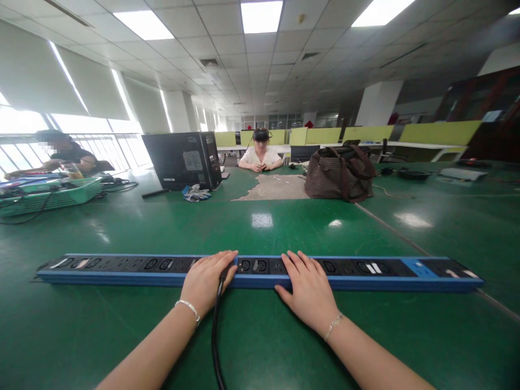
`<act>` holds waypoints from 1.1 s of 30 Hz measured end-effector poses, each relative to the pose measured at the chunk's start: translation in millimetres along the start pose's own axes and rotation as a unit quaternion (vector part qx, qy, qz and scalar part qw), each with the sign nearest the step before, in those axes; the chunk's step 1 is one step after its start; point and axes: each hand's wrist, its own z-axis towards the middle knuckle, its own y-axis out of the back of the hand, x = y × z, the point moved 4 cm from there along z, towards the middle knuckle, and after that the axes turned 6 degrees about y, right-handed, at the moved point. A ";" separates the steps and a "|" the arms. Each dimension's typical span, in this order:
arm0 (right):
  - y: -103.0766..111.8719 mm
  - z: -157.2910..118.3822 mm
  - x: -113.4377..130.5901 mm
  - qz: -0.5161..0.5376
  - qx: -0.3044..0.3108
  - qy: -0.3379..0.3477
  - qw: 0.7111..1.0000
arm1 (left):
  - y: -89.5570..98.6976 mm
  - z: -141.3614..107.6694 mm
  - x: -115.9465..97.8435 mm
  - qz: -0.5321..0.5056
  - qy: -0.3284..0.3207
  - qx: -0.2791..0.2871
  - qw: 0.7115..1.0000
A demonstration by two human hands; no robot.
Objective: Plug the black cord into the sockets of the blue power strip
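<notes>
A long blue power strip [260, 281] with a black socket face lies lengthwise across the green table. My left hand [205, 279] rests over its middle left part, fingers together and bent over the sockets. A black power cord [216, 336] runs up from the lower edge to my left thumb and fingers, which close around its end; the plug itself is hidden under the hand. To the right, my right hand [306, 287] lies on the strip with fingers spread and the thumb on its near side, holding nothing.
Beyond the strip stand a black computer case [182, 161], crumpled gloves [196, 193] and a brown bag [340, 172]. A green basket [52, 197] with cables sits at far left. One person [260, 154] sits across the table, another [67, 154] at the left.
</notes>
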 end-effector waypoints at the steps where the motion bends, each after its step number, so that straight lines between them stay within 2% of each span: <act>1: 0.0 0.0 0.0 -0.001 0.000 -0.002 1.000 | 0.0 -1.0 -0.6 0.006 -0.006 -0.008 1.000; 5: 0.1 0.1 0.5 -0.003 0.003 -0.006 1.000 | 0.0 -1.6 -0.7 0.020 -0.010 -0.021 1.000; 10: 0.3 -0.4 4.2 -0.006 0.010 -0.009 1.000 | -0.4 2.8 -0.5 0.009 0.009 -0.001 1.000; 16: 3.2 2.0 15.8 -0.003 -0.004 -0.048 0.999 | -0.4 2.4 -2.8 -0.014 0.008 -0.004 1.000; 18: 2.8 4.5 26.5 0.017 -0.015 -0.025 0.999 | -1.6 1.3 -2.9 -0.010 -0.003 -0.007 1.000; 22: -4.0 9.7 53.8 0.066 -0.014 0.065 0.996 | -3.7 0.1 -2.2 0.001 -0.018 -0.018 1.000; 24: -8.0 11.0 60.5 0.071 -0.012 0.070 0.995 | -4.1 -0.2 -2.2 -0.005 -0.016 -0.024 1.000; 33: -10.5 8.8 53.6 0.080 -0.028 0.083 0.993 | -5.5 0.3 1.5 -0.043 0.013 -0.015 0.999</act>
